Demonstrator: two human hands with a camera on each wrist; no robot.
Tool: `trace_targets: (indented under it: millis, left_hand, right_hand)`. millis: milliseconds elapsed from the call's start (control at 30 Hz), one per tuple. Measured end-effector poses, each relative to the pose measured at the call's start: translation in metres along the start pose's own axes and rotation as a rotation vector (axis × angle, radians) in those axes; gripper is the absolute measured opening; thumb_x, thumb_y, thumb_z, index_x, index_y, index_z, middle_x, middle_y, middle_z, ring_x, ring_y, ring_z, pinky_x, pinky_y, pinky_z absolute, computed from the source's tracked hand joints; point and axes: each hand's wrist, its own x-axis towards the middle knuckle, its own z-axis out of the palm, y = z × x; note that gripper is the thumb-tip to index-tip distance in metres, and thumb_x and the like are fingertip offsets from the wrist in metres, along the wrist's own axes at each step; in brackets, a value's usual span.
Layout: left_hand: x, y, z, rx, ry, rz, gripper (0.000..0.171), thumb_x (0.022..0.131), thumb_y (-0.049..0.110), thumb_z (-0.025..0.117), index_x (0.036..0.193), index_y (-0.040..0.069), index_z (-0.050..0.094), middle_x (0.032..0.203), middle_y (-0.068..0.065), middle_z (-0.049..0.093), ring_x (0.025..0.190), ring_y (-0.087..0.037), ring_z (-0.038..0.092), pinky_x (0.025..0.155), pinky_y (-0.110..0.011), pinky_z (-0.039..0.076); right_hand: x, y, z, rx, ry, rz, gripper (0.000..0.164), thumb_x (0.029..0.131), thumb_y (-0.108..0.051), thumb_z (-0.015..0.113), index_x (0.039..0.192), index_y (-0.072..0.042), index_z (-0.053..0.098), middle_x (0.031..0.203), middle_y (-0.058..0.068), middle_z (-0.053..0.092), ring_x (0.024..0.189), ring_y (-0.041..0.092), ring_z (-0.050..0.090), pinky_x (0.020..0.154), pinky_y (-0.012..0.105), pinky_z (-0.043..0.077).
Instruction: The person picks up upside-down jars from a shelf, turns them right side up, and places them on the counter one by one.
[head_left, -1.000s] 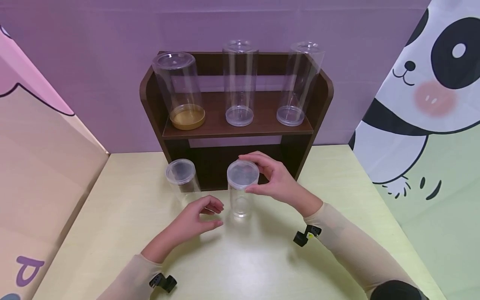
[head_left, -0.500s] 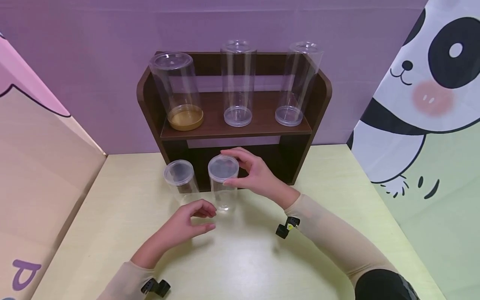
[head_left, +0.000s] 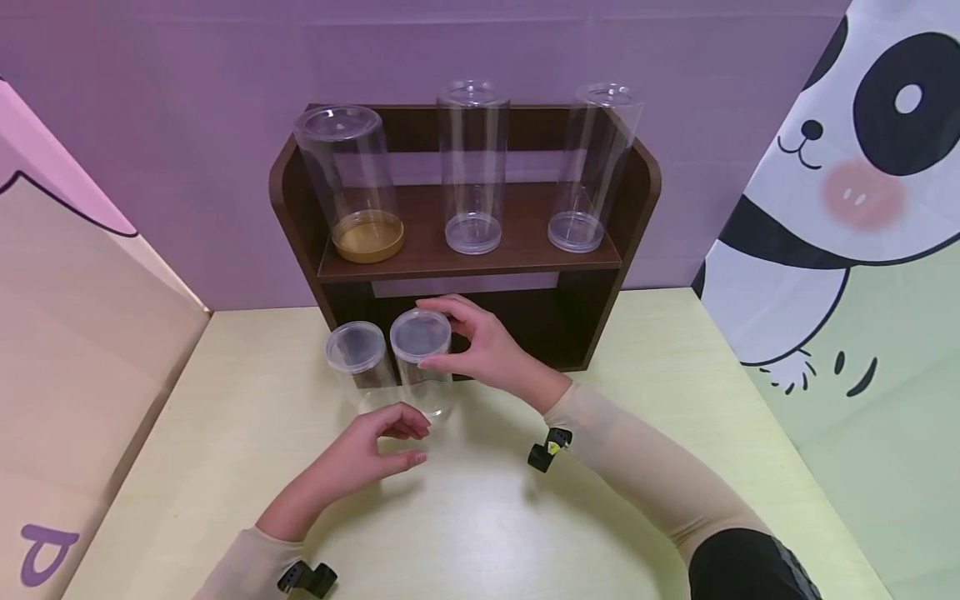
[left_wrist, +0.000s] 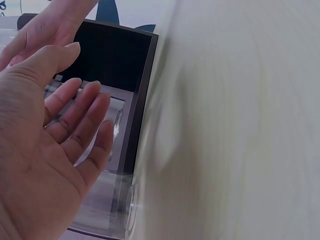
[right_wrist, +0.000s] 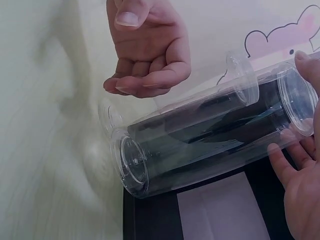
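A left jar (head_left: 371,382) and a right jar (head_left: 424,385), both colourless and see-through, wear greyish lids (head_left: 356,347) near the far edge of a faintly grained, pale yellow table (head_left: 540,525). On the dark brown shelf (head_left: 641,200), the left-edge cylinder (head_left: 348,167) has a golden-brown base (head_left: 368,237); the middle cylinder (head_left: 472,167) and right-edge cylinder (head_left: 596,167) are clear throughout. The right sleeve (head_left: 630,458) is beige with a black band (head_left: 742,562). A plain purple backdrop (head_left: 187,142) meets a black-and-white, pink-cheeked panda (head_left: 862,192).

Lit brightly in the head view, glaring white off the desk (head_left: 480,533) at six o'clock, softly shadowed towards five and seven; dimmer, greyer and softer in both wrist views.
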Motion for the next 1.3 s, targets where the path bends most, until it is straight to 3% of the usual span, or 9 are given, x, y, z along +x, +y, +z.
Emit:
trace_targets:
  millis: [133, 367, 533, 733, 967, 1300]
  left_hand:
    - [0.0, 0.0, 0.001, -0.004, -0.001, 0.004, 0.036, 0.097, 0.017, 0.089, 0.125, 0.003, 0.072, 0.117, -0.011, 0.076, 0.112, -0.03, 0.073, 0.105, -0.048, 0.06]
    - [0.0, -0.001, 0.001, -0.002, -0.008, 0.007, 0.037, 0.097, 0.018, 0.089, 0.126, 0.003, 0.072, 0.117, -0.011, 0.076, 0.112, -0.032, 0.073, 0.105, -0.048, 0.06]
    - [0.0, -0.002, 0.001, -0.001, -0.009, 0.006, 0.038, 0.096, 0.018, 0.089, 0.126, 0.003, 0.072, 0.118, -0.011, 0.076, 0.112, -0.031, 0.073, 0.105, -0.047, 0.06]
    - [0.001, -0.001, 0.002, 0.003, 0.005, 0.018, 0.036, 0.096, 0.016, 0.089, 0.125, 0.003, 0.072, 0.117, -0.011, 0.077, 0.111, -0.03, 0.074, 0.104, -0.048, 0.061]
    - [0.001, 0.0, 0.002, -0.004, 0.002, 0.016, 0.035, 0.097, 0.015, 0.089, 0.125, 0.003, 0.072, 0.117, -0.01, 0.076, 0.111, -0.032, 0.073, 0.105, -0.051, 0.06]
    - [0.001, 0.0, 0.003, -0.01, 0.0, 0.018, 0.036, 0.097, 0.017, 0.089, 0.125, 0.003, 0.072, 0.117, -0.011, 0.076, 0.111, -0.033, 0.073, 0.105, -0.049, 0.06]
  right_hand:
    - [0.001, 0.005, 0.004, 0.007, 0.004, 0.02, 0.073, 0.087, 0.002, 0.093, 0.153, -0.001, 0.061, 0.141, 0.009, 0.064, 0.125, 0.019, 0.067, 0.115, 0.053, 0.055]
    - [0.001, 0.011, 0.009, -0.009, 0.017, 0.025, 0.073, 0.086, 0.0, 0.094, 0.152, -0.004, 0.062, 0.143, 0.008, 0.064, 0.127, 0.018, 0.064, 0.116, 0.043, 0.054]
    - [0.0, 0.014, 0.013, 0.011, 0.026, 0.039, 0.073, 0.087, 0.003, 0.093, 0.153, -0.002, 0.062, 0.142, 0.011, 0.064, 0.126, 0.019, 0.065, 0.116, 0.048, 0.055]
    - [0.001, 0.022, 0.018, 0.02, 0.013, 0.035, 0.072, 0.088, 0.003, 0.092, 0.153, -0.001, 0.061, 0.144, 0.011, 0.063, 0.127, 0.017, 0.063, 0.117, 0.04, 0.054]
    - [0.001, 0.024, 0.02, 0.046, 0.015, 0.03, 0.071, 0.09, 0.005, 0.089, 0.154, 0.001, 0.059, 0.147, 0.013, 0.061, 0.129, 0.018, 0.062, 0.117, 0.047, 0.053]
    - [0.001, 0.025, 0.019, 0.01, 0.0, 0.053, 0.072, 0.09, 0.001, 0.091, 0.154, -0.001, 0.059, 0.149, 0.01, 0.061, 0.13, 0.017, 0.061, 0.117, 0.039, 0.054]
